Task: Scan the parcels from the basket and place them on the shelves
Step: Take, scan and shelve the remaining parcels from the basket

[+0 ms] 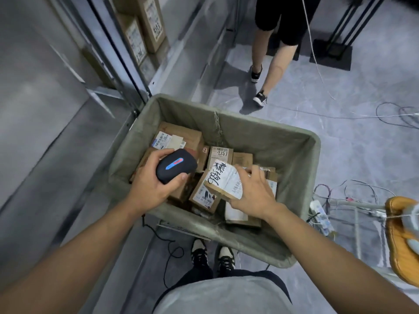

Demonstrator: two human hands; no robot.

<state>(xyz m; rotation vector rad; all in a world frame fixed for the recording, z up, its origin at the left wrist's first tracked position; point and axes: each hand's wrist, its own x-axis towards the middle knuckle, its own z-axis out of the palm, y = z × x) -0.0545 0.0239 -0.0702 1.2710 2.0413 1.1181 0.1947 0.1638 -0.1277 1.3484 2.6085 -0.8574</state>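
**Two hands over the basket, scanner and parcel in grip**

Two hands busy. Left hand [152, 180] fingers curled round a black scanner [176, 166], thumb along its near edge, blue-and-red light strip facing up. Scanner sits above the left part of the basket, over the boxes.

Right hand [253, 191] fingers bent over the far edge of a small parcel [223, 180], thumb under its near side, so it is gripped and tilted, white label with black handwriting and a barcode facing up. Parcel is just right of the scanner, close but not touching, raised a little over the other boxes.

Basket [301, 189]: grey-green fabric liner, rectangular, directly in front of the person. Inside, many brown cardboard boxes [181, 138] with white labels, packed against each other, some upright, some flat. One labelled box lies just below the held parcel.

Shelves [106, 64] stand at left, metal uprights, touching or just beside the basket's left corner. More labelled cartons [147, 21] stand on a shelf at upper left.

Grey floor. Person's own shoes [213, 254] below the basket's near rim. Second person's legs [269, 64] beyond the basket. Loose cables [390, 114] on floor at right, power strip [322, 217] near basket's right side, orange object [399, 241] at right edge.
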